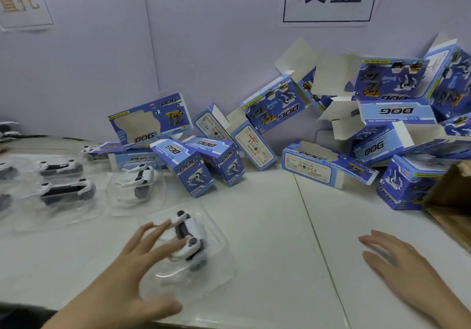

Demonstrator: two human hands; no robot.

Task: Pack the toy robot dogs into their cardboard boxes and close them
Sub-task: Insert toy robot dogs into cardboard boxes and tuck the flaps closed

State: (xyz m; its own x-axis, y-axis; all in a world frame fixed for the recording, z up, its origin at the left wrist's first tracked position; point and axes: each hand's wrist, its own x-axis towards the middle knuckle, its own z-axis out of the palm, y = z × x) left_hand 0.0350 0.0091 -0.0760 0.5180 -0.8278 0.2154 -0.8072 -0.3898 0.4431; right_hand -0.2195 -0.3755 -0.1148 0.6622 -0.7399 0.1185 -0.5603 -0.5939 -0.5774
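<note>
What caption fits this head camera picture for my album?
Left hand touches a toy robot dog in its clear tray; blue DOG boxes piled behind.

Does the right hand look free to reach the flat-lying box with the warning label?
Probably yes. The right hand is open and empty, and only bare table lies between it and the box; the brown carton sits off to the side, clear of that path.
</note>
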